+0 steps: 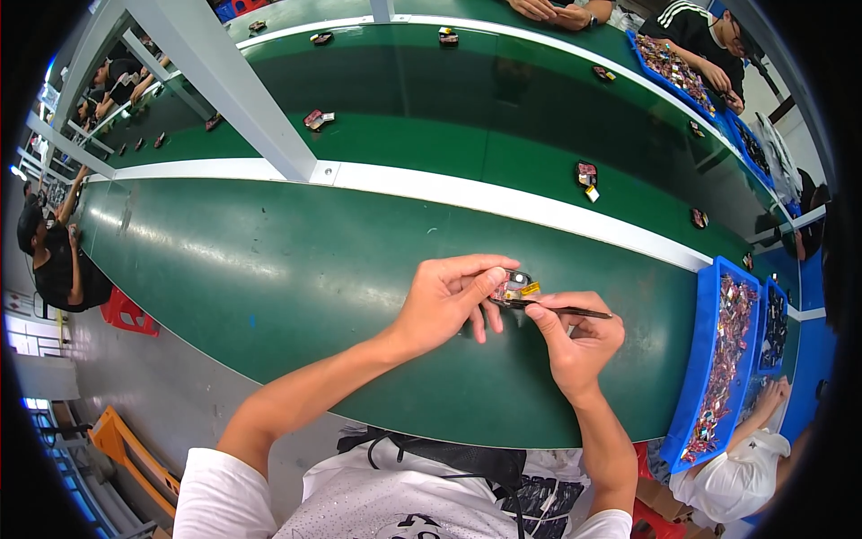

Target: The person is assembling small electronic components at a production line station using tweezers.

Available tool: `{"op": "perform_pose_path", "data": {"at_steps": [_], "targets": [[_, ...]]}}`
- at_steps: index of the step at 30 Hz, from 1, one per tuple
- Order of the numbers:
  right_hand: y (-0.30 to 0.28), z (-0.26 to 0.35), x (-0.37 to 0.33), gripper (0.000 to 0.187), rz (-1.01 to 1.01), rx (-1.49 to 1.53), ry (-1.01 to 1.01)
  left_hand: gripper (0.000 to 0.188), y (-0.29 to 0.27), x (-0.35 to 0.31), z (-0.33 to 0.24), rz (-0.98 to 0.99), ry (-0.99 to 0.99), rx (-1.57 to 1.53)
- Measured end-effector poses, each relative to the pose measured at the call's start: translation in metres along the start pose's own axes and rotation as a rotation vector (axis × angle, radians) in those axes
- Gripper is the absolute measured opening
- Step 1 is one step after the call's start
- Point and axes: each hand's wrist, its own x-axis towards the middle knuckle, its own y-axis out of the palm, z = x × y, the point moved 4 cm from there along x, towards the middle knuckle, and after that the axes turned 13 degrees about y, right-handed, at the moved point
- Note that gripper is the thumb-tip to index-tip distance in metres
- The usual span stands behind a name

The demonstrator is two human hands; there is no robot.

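Observation:
Above the green tabletop, my left hand (449, 296) pinches a small electronic device (514, 286) between thumb and fingers. The device has a dark rounded housing, reddish inner parts and a yellow tab. In my right hand (575, 340) is a pair of dark tweezers (579, 312), gripped between thumb and forefinger. Their tip points left and meets the lower edge of the device. The exact spot the tip touches is hidden by my fingers.
A blue tray (687, 395) of small reddish parts stands at the right, beside another blue bin (772, 328) of dark pieces. Beyond the white rail (404, 184), a green conveyor belt (431, 144) carries several similar devices. A grey post (238, 90) rises at the left. Other people sit around.

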Motion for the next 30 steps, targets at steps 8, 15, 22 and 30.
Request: {"op": "perform_pose_path", "data": {"at_steps": [8, 15, 22, 30], "targets": [[-0.0004, 0.0029, 0.0006, 0.012, 0.004, -0.031, -0.040, 0.032, 0.0002, -0.0005, -0.0062, 0.001, 0.037, 0.005], [-0.0044, -0.0012, 0.0073, 0.012, 0.055, -0.004, -0.007, 0.034, -0.0013, 0.0005, -0.0051, 0.063, -0.012, 0.023], [-0.0059, 0.0022, 0.0079, 0.014, 0.026, 0.003, 0.020, 0.033, -0.0033, 0.0025, -0.0059, 0.016, -0.010, 0.037], [0.0006, 0.0069, 0.0057, 0.014, 0.056, -0.096, -0.097, 0.033, -0.0032, 0.0018, -0.0049, 0.025, -0.009, 0.045]]}}
